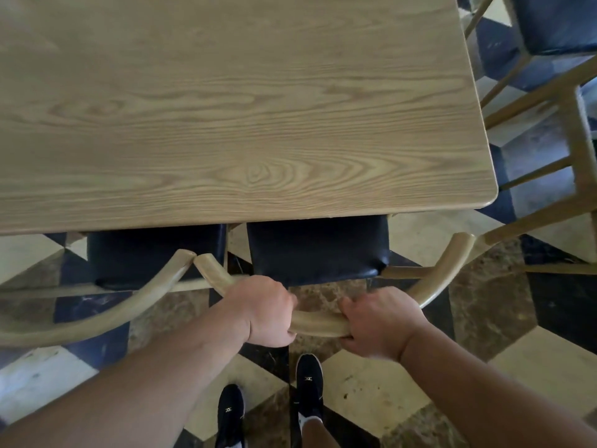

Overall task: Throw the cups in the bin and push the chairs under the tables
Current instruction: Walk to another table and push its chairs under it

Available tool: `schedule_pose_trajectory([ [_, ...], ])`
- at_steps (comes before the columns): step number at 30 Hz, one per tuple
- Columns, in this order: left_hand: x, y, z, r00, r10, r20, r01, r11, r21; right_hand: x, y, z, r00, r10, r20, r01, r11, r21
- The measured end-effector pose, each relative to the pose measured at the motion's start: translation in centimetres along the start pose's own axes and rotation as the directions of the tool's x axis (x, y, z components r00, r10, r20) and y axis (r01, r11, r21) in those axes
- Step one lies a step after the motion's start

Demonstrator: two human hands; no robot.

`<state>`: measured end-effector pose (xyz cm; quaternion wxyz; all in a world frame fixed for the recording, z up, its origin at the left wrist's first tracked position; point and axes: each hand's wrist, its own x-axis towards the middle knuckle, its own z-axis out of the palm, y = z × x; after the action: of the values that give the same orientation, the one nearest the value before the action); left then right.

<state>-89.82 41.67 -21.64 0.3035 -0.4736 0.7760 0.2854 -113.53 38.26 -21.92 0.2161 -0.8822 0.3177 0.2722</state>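
— Nearest the lens, what do you make out?

— Two bare forearms reaching forward and down, and below them two dark shoes (307,388) on a floor (381,389) patterned in cream, brown and dark blue tiles.

— And the hands?

— Both sit on the curved wooden back rail (318,324) of the chair (318,248) straight ahead. The left hand (263,310) wraps the rail on its left part, fingers curled over the top and closed around it. The right hand (379,321) grips the rail just beside it, fingers folded over the wood and thumb underneath. A short bare stretch of rail shows between the two hands.

— Where does that chair stand?

— Its dark padded seat lies partly beneath the near edge of the wooden table (226,108); the front of the seat is hidden by the tabletop, the rear part and the back rail are out on the person's side.

— Anything beside it?

— A second chair (155,253) stands to the left, its dark seat also partly under the same edge. The tips of the two back rails nearly touch. At the right, past the table corner, stands a third chair (555,24) with a dark seat, well apart from the held one.

— Any cups?

— None on the tabletop in view.
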Motion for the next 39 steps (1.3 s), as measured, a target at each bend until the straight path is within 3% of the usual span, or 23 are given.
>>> schedule_pose_trajectory([
  [9,-0.4,0.0,0.1,0.999,0.032,-0.042,-0.034,0.998,-0.049,0.1,-0.3,0.0,0.999,0.046,0.015,-0.046,0.998,-0.032],
  [15,-1.4,0.0,0.9,0.981,0.036,-0.189,-0.044,0.998,-0.038,0.0,-2.2,-0.9,0.975,0.209,0.068,-0.208,0.978,-0.026],
  [20,-4.1,-2.1,4.7,0.883,-0.118,-0.454,0.091,0.993,-0.081,0.8,-6.7,-2.5,0.954,0.277,0.114,-0.28,0.96,0.01],
  [24,-8.9,-9.5,8.3,0.758,-0.298,-0.58,0.217,0.954,-0.206,5.3,-14.3,-4.2,0.97,0.242,0.028,-0.242,0.949,0.2],
  [27,-11.9,-14.4,10.4,0.765,-0.498,-0.409,0.35,0.854,-0.385,9.2,-18.1,-5.3,0.957,0.286,-0.044,-0.264,0.925,0.273],
  [30,-12.3,-16.6,11.0,0.837,-0.507,-0.205,0.343,0.779,-0.525,11.5,-18.8,-5.5,0.941,0.318,-0.115,-0.275,0.918,0.286],
  [39,-11.1,-17.3,10.8,0.855,-0.502,-0.126,0.356,0.747,-0.562,12.1,-18.5,-5.1,0.938,0.323,-0.124,-0.284,0.923,0.259],
])
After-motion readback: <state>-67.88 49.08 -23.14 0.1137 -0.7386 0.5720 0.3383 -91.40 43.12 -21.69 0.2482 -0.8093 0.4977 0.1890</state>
